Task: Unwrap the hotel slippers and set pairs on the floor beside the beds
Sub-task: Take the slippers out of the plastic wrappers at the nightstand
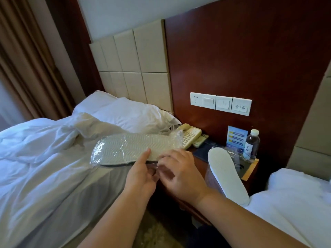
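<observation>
Your left hand [141,176] comes up from below with the thumb pressed flat on the ribbed grey sole and the fingers curled underneath, so that grip is clamped round the wrapped slipper pack [129,149]. You're holding the pack level in the air, over the edge of the left bed [44,158] and just in front of the tabletop [250,169] between the beds. Your right hand [179,176] is right beside the left one, palm down, with its fingers curled in and pinching the clear wrap [176,138] along the pack's near edge. Motion blur smears those fingertips, so you can't see exactly how much film they've got.

The wrap is on the pack and bunches up loose at the far end by the phone [189,138]. A dark rim shows under the sole, but you can't tell whether there's one slipper in there or two. A second white slipper [225,172] leans sole-up against the corner of the right bed [295,203], with a clear bag round its lower part.

On the tabletop you've also got a remote [199,141], a blue card [235,138] and a capped water bottle [251,144] holding clear liquid. The slipper hides part of the tabletop, and both of your forearms run out of the frame at the bottom.
</observation>
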{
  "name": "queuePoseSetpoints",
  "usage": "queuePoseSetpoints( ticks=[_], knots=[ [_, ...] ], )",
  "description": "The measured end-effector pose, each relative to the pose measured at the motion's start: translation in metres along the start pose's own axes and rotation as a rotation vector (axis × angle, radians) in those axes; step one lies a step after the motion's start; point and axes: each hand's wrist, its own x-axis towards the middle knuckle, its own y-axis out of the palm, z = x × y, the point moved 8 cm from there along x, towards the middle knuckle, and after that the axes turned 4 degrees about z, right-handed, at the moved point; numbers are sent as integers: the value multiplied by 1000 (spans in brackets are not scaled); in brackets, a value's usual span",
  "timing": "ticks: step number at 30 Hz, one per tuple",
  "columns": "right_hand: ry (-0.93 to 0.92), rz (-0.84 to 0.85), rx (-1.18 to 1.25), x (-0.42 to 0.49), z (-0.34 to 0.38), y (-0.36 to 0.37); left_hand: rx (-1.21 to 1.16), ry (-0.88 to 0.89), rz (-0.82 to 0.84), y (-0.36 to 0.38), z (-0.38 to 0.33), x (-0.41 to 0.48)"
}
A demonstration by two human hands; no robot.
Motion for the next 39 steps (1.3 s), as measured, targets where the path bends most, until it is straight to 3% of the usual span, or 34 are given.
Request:
queuePoseSetpoints(
  ticks=[4,12,17,20,24,26,29,33,35,37,39],
  knots=[
    [164,-153,107,9,-5,-30,-71,84,35,3,-9,-14],
    [637,-462,622,4,-39,-55,-155,180,75,3,-25,-31],
    [896,-540,850,-12,-64,-52,-235,223,105,-3,-40,-37],
    [1058,-492,912,-23,-73,-45,-231,228,124,-3,-42,-40],
    [944,-315,933,-10,-68,-46,-145,193,134,-6,-39,-44],
    [851,-261,831,6,-65,-57,-90,184,151,-8,-37,-46],
    [797,-316,711,22,-70,-77,-32,189,161,-8,-36,-49],
    [893,-455,692,22,-88,-93,-30,220,181,-5,-39,-53],
    [805,-534,478,19,-79,-110,-46,230,176,-6,-41,-52],
    [639,-459,367,25,-59,-112,-55,237,179,-6,-42,-51],
    [621,-251,382,29,-43,-93,-50,237,184,-5,-42,-51]
  ],
)
